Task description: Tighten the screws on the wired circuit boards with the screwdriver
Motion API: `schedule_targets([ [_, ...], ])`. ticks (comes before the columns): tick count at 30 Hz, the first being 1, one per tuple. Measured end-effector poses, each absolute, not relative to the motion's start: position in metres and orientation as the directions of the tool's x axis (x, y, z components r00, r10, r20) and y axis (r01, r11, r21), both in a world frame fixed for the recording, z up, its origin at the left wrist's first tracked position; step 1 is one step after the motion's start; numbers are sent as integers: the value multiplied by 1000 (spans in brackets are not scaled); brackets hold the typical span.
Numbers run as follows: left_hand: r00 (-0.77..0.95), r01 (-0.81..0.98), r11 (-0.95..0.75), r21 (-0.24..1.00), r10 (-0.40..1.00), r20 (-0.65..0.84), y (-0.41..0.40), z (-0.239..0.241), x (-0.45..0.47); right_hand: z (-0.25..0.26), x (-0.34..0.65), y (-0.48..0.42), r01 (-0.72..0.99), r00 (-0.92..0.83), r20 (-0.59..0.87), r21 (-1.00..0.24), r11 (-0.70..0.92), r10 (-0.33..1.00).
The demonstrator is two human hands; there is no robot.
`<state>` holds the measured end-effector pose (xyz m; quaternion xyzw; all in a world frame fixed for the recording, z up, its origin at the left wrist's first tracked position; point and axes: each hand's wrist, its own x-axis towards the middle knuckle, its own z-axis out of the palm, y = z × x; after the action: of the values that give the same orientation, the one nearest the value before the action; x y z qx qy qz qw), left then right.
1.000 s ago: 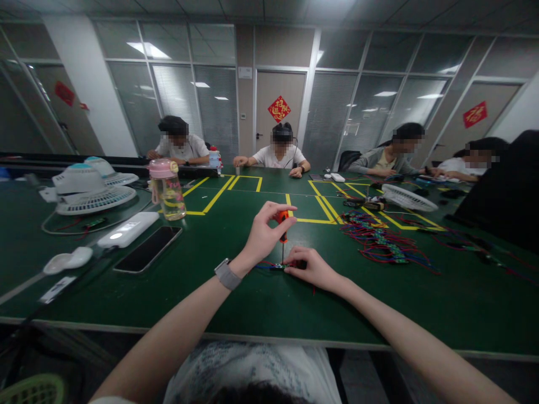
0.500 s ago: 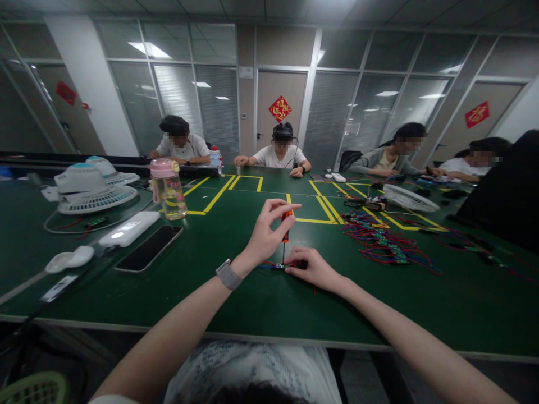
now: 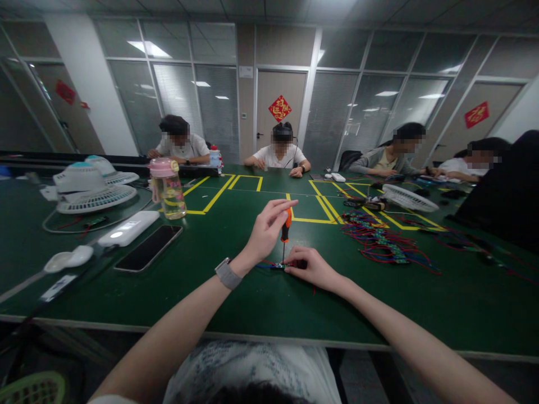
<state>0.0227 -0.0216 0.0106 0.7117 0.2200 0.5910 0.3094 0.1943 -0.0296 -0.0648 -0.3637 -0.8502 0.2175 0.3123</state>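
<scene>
Left grip (image 3: 266, 231) is clenched on the small orange-handled screwdriver (image 3: 286, 223). Thumb + fingertips pinch the handle near its top, forefinger stretched over the cap. The tool stands approx. upright, its thin metal shaft running down to the tiny circuit board with red and blue wires (image 3: 274, 266), which lies flat on the dark green bench (image 3: 252, 306). Right grip (image 3: 314, 269) is closed down on the board's right end, pinning it to the bench. Exact finger placement is too small to tell.

Handling, as judged: the screwdriver is light + stiff w/ a narrow handle, so a fingertip pinch high up suits it. The tip would prob. slip off if tilted. The board is v. light, rigid but fragile, and likely to slide on the smooth bench unless held. Best taken by an end or the edges, clear of the tip. The limp wires give no hold.

Position: the board sits below left grip, right under the shaft, touching right grip's fingertips, i.e. between the two.

Nearby: a heap of red and blue wired parts (image 3: 381, 242) well apart to the right, a black smartphone (image 3: 148, 248) + white power bank (image 3: 128, 229) to the left.
</scene>
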Motion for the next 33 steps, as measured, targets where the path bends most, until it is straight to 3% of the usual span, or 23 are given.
schedule_targets([
  [3, 248, -158, -625, 764, 724, 644, -21, 10, 24, -65, 194, -29, 487, -539, 372, -594, 640, 756],
  [9, 169, 59, -753, 656, 655, 737, -23, 11, 22, -67, 195, -28, 475, -535, 382, -602, 642, 754],
  [15, 271, -188, -602, 776, 728, 630, -24, 10, 26, -67, 194, -28, 471, -534, 377, -610, 637, 756],
  [23, 107, 139, -771, 621, 635, 765, -21, 7, 21, -66, 194, -29, 478, -535, 383, -599, 643, 754],
  [29, 269, -201, -569, 797, 751, 603, -21, 5, 27, -66, 194, -29, 477, -541, 374, -602, 641, 754],
  [33, 176, -79, -641, 763, 745, 644, -19, 4, 26, -67, 194, -29, 475, -536, 373, -608, 636, 757],
])
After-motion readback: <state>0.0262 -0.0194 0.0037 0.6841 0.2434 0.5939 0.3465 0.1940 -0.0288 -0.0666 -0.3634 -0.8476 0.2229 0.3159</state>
